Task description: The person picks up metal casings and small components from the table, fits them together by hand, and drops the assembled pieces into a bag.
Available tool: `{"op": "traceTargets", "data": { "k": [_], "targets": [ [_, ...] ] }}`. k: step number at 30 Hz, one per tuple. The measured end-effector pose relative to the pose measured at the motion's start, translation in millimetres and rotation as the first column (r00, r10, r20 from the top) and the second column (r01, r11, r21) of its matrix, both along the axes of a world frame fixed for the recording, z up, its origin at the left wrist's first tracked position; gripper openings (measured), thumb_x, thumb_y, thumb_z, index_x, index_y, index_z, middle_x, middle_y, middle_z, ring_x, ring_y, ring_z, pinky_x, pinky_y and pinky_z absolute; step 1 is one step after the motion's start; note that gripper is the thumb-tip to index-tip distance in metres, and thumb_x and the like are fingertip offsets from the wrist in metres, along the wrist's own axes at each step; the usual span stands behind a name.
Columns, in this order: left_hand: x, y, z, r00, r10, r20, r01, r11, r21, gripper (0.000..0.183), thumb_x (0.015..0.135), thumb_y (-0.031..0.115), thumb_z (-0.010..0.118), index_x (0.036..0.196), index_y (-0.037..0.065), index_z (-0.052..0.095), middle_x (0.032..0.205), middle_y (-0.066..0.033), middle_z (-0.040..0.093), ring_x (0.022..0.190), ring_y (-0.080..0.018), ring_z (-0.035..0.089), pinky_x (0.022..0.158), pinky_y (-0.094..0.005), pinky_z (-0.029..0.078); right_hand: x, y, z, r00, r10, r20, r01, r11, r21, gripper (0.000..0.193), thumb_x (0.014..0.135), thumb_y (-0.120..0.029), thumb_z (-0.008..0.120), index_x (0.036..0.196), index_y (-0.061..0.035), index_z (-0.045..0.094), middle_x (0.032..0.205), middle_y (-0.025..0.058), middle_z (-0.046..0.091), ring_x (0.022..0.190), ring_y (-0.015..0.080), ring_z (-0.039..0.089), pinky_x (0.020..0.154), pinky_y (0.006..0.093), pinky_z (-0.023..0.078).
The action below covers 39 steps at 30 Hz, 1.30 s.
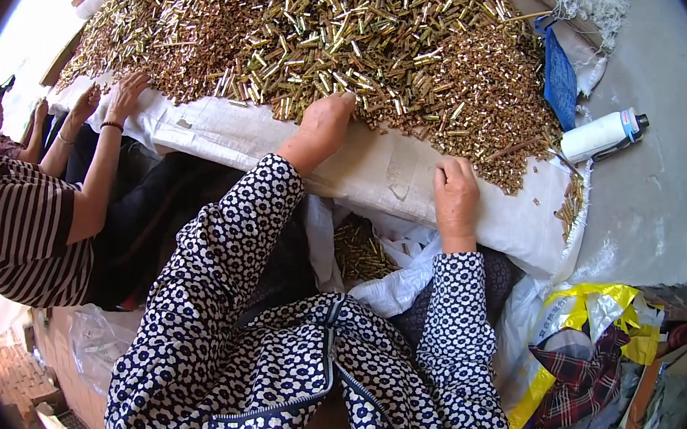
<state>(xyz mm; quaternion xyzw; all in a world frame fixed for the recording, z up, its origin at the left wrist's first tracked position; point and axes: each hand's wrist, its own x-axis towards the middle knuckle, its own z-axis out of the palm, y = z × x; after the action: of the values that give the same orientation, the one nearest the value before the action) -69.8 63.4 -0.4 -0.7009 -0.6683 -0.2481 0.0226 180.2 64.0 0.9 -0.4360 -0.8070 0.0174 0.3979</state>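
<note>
A broad heap of small brass-coloured metal tubes (330, 25) covers the table, with smaller coppery pieces (488, 75) mixed in at both sides. My left hand (325, 129) is closed at the near edge of the heap, its fingertips by the tubes; what they hold is hidden. My right hand (456, 194) is curled closed over the pale cloth (398, 170) at the table's near edge, right of the left hand. Whatever lies inside its fingers cannot be made out. Below, between my forearms, an open white sack (408, 280) contains more brass-coloured tubes (357, 245).
At the left a person in a striped shirt (33, 224) works at the heap with both hands. A blue scoop-like piece (559, 76) and a white bottle (603, 137) lie at the right. Bags and checked cloth (583, 365) are piled at lower right.
</note>
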Motion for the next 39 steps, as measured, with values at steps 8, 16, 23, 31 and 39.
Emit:
{"op": "traceTargets", "data": {
  "k": [8, 16, 23, 31, 39],
  "targets": [
    [20, -46, 19, 0.274, 0.011, 0.962, 0.318, 0.943, -0.102, 0.022, 0.083, 0.003, 0.055, 0.104, 0.004, 0.05, 0.079, -0.0004, 0.055, 0.063, -0.0093, 0.057, 0.05, -0.0192, 0.044, -37, -29, 0, 0.723, 0.089, -0.686, -0.496, 0.758, -0.424, 0.007, 0.073, 0.003, 0.061, 0.08, -0.0004, 0.06, 0.081, -0.0002, 0.056, 0.065, 0.0052, 0.052, 0.057, 0.0193, 0.044],
    [35, -75, 23, -0.027, 0.111, 0.993, 0.346, 0.933, -0.095, 0.021, 0.083, 0.005, 0.057, 0.101, 0.004, 0.046, 0.077, -0.0015, 0.055, 0.06, -0.0108, 0.059, 0.045, -0.019, 0.043, -51, -51, 4, 0.658, 0.006, -0.753, -0.587, 0.63, -0.508, 0.008, 0.076, 0.0, 0.062, 0.084, -0.0022, 0.06, 0.078, -0.0024, 0.057, 0.064, 0.0027, 0.049, 0.059, 0.0167, 0.041],
    [39, -81, 21, -0.127, 0.109, 0.986, 0.35, 0.935, -0.058, 0.013, 0.084, 0.008, 0.056, 0.094, 0.004, 0.049, 0.073, -0.001, 0.056, 0.057, -0.0082, 0.057, 0.044, -0.017, 0.04, -53, -57, 8, 0.601, 0.011, -0.799, -0.642, 0.603, -0.474, 0.009, 0.078, -0.003, 0.061, 0.087, -0.0022, 0.059, 0.076, -0.0039, 0.057, 0.066, 0.0021, 0.049, 0.06, 0.0165, 0.041],
    [43, -84, 16, -0.163, 0.102, 0.981, 0.372, 0.927, -0.035, 0.009, 0.085, 0.008, 0.055, 0.091, 0.004, 0.05, 0.071, -0.0013, 0.056, 0.055, -0.007, 0.056, 0.042, -0.0161, 0.037, -52, -60, 3, 0.534, -0.004, -0.845, -0.684, 0.586, -0.435, 0.01, 0.08, -0.002, 0.06, 0.09, -0.0018, 0.058, 0.08, -0.0028, 0.057, 0.068, 0.0033, 0.05, 0.062, 0.0172, 0.042],
    [47, -86, 11, -0.171, 0.035, 0.985, 0.359, 0.933, 0.029, 0.006, 0.086, 0.009, 0.054, 0.09, 0.004, 0.051, 0.07, -0.0021, 0.057, 0.056, -0.0062, 0.055, 0.042, -0.0151, 0.037, -50, -61, 4, 0.704, 0.117, -0.7, -0.508, 0.773, -0.382, 0.01, 0.074, 0.002, 0.061, 0.084, -0.0007, 0.058, 0.081, 0.0042, 0.059, 0.072, 0.0116, 0.056, 0.066, 0.0227, 0.046]
  ]
}}
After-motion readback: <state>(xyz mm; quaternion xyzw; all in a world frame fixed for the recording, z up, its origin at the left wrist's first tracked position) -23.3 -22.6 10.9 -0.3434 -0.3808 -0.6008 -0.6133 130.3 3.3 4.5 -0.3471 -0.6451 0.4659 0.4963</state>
